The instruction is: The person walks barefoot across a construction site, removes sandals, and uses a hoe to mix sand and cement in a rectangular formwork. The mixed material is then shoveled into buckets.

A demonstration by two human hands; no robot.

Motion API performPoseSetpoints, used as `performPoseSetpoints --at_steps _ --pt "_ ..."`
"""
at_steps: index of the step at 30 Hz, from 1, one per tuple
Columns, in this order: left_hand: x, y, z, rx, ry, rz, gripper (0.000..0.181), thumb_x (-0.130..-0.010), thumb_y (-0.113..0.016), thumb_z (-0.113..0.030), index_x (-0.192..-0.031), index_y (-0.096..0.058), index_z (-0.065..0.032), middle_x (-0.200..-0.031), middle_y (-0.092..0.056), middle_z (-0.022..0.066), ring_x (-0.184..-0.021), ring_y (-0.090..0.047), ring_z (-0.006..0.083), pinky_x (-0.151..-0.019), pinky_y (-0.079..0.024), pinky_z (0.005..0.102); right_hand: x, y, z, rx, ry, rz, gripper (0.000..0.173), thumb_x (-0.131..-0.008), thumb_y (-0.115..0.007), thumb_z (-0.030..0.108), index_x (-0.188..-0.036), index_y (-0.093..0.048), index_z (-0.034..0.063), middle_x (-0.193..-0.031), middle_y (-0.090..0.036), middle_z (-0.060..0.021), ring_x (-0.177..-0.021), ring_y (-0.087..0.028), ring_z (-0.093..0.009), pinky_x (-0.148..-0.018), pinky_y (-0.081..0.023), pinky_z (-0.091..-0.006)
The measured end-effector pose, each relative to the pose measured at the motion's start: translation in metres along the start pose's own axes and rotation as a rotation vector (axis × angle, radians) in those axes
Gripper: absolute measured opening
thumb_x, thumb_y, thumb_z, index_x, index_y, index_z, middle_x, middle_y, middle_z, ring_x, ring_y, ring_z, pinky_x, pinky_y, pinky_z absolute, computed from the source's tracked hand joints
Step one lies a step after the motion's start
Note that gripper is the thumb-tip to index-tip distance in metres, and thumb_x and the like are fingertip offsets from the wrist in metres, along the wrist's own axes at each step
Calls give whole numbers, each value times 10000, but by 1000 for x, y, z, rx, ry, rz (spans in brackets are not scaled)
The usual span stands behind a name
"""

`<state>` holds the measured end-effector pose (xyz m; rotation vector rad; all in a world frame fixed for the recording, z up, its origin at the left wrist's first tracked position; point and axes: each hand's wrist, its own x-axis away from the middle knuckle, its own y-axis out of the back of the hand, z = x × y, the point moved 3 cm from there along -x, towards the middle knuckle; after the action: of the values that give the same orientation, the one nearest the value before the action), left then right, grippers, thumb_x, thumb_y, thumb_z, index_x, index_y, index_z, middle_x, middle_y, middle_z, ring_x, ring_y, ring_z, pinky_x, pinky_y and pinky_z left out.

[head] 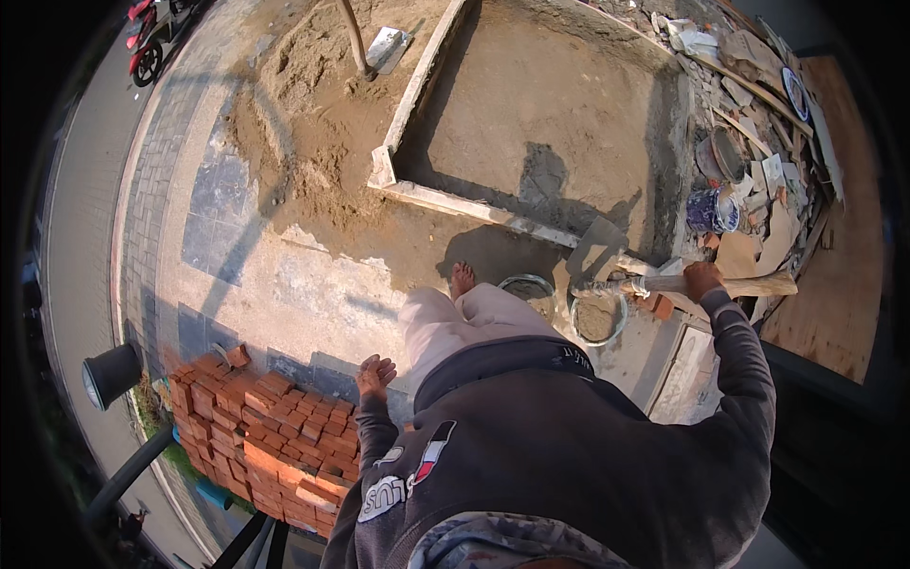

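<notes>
My right hand [702, 280] grips the wooden handle [757, 286] of a hoe, held roughly level to the right of my body. Binding is wrapped around the handle near the head, and the flat metal hoe blade [596, 245] overlaps the corner of a framed pit. Below the hoe head stands a bucket [598, 320] holding sandy material. A second bucket [527, 283] sits beside it, by my knee, partly hidden by my leg. My left hand [375, 375] hangs free with fingers apart, close to a stack of red bricks [277, 434] but apart from it.
A raised edging [469, 206] bounds the pit [569, 107] ahead. Left of it lies a sand heap [313, 156] with an upright wooden handle [353, 35]. Rubble [768, 156] and a paint-stained bucket [711, 210] lie right. A motorcycle [147, 57] stands far left.
</notes>
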<state>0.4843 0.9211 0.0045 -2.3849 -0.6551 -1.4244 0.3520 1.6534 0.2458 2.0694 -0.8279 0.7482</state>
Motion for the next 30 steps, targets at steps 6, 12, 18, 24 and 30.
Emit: performPoseSetpoints --at_steps 6,12,18,24,30 --pt "4 59 1 -52 96 -73 308 -870 -593 -176 -1106 -538 15 -884 -659 184 -716 -659 259 -603 -572 377 6 92 -34 -48 8 202 400 -569 -798 187 -947 -725 79 -947 -688 -161 -930 -668 -310 -777 -540 -395" --pt "-43 134 -52 -171 123 -54 292 -891 -590 -179 -1116 -526 -4 -887 -660 175 -706 -657 251 -594 -581 381 26 139 -62 -552 -183 307 347 -567 -759 78 -903 -684 31 -648 -655 -74 -513 -639 -197 -479 -518 -352" --pt "-67 130 -200 -176 -147 -99 340 -895 -607 -225 -1165 -534 -31 -962 -658 168 -784 -663 254 -641 -578 358 2 207 -24 -758 -271 201 247 -642 -768 102 -829 -666 -22 -634 -634 -95 -494 -613 -195 -420 -487 -385" --pt "-66 115 -261 -154 -343 -122 374 -887 -623 -239 -1192 -533 -43 -1008 -650 174 -833 -663 262 -689 -575 355 -110 254 15 -536 -23 -30 320 -639 -798 200 -829 -691 -35 -701 -671 -140 -598 -665 -251 -558 -514 -393" --pt "-39 118 -213 -188 -253 -211 362 -882 -630 -215 -1166 -544 -7 -954 -661 180 -777 -671 260 -660 -577 373 -211 271 126 -623 119 59 185 -647 -752 106 -749 -682 -32 -642 -647 -136 -579 -653 -233 -507 -495 -380"
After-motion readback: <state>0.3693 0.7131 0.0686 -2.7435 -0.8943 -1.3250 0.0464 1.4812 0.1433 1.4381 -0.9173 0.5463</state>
